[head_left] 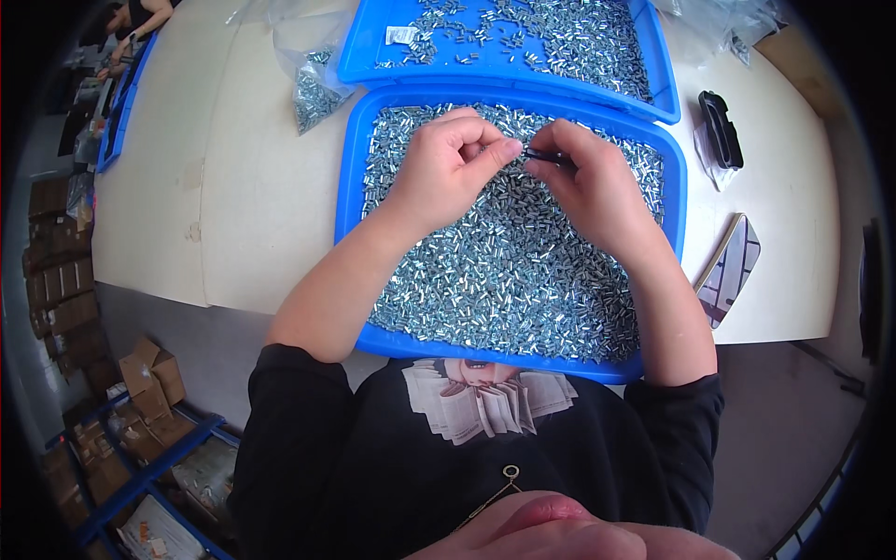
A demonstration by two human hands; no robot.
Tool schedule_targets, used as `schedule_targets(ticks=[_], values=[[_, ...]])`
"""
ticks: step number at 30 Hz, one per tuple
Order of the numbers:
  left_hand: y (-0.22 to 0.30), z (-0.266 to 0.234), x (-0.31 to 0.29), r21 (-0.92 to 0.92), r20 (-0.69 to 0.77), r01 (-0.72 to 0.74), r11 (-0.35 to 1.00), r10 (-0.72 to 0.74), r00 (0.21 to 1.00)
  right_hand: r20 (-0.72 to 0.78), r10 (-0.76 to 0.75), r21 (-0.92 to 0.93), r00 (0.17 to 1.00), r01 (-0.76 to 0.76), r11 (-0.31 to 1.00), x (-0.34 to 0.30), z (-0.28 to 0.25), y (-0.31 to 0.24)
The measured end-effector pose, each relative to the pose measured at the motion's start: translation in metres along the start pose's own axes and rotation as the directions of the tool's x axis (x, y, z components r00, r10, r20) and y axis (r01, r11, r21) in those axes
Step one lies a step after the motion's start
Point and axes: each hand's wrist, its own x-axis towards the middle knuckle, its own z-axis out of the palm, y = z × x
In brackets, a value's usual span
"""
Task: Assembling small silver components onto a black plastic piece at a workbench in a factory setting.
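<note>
In front of me a blue plastic bin (347, 201) is filled with small shiny metal cylinders (504, 280), like short pins or sleeves. Above its far half, my left hand (439, 168) is closed, with thumb and forefinger pinched together; whatever lies between them is too small to make out. My right hand (602, 187) grips a slim black tool (549, 157), whose tip points left toward the left fingertips. Fingers cover part of that tool, so its exact kind is unclear. Both hands are close together over the metal pieces.
A second blue bin (667, 65) with more metal pieces adjoins the far side. Left of it lies a clear bag (317, 98) of pieces. On the right are a black case (721, 129) and a phone-like slab (730, 271). Another person (140, 23) is at the far left.
</note>
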Motion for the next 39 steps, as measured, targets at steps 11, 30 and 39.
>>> schedule_targets(ticks=[11, 30, 39], values=[[0.001, 0.002, -0.001, 0.043, -0.047, -0.13, 0.991, 0.132, 0.99, -0.058, -0.168, -0.091, 0.984, 0.162, 0.983, 0.002, 0.002, 0.006], [-0.001, 0.003, 0.001, 0.101, 0.004, -0.139, 0.985, 0.139, 0.99, -0.045, -0.162, -0.097, 0.986, 0.157, 0.983, 0.002, 0.001, 0.006], [-0.004, 0.001, 0.0, 0.056, 0.01, -0.011, 0.998, 0.01, 1.0, -0.04, -0.151, -0.103, 0.988, 0.146, 0.984, 0.002, 0.001, 0.005]])
